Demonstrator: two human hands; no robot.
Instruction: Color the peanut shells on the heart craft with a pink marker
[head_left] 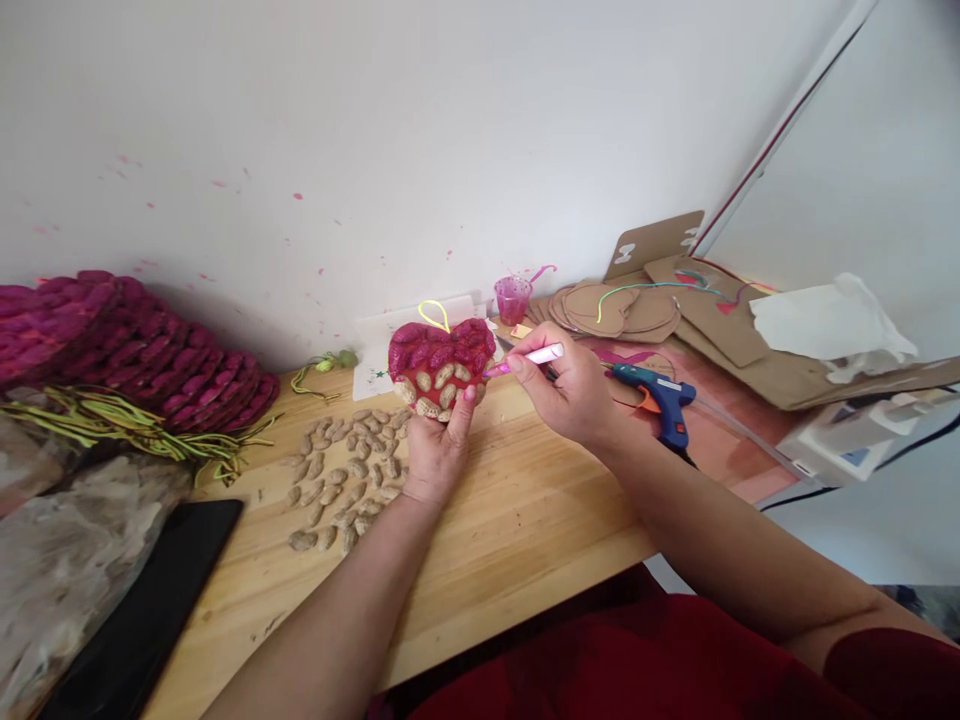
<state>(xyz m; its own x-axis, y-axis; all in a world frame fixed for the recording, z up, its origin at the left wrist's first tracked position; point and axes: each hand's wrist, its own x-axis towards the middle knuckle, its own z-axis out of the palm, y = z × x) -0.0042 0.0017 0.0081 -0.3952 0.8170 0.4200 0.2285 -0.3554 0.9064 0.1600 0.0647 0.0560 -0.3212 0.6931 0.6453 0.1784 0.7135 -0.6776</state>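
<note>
My left hand (442,450) grips a heart-shaped peanut ornament (442,350) from below, its thumb on the front. The heart's upper part is covered in magenta-painted peanuts; lower down, unpainted peanuts sit on a red backing. A yellow cord loop (433,314) rises from its top. In my right hand (566,390) is a paintbrush (536,357) with a white handle, pinched between thumb and fingers. Its pink tip meets the heart's right edge. Loose peanuts (352,470) lie on the wooden table (517,540) left of my left hand.
Stacked magenta peanut hearts (165,350) with yellow-green cords stand at left, near a black phone-like slab (150,610). A pink paint cup (513,300) is by the wall. At right are cardboard pieces (720,330), a blue glue gun (660,395) and white paper (829,325).
</note>
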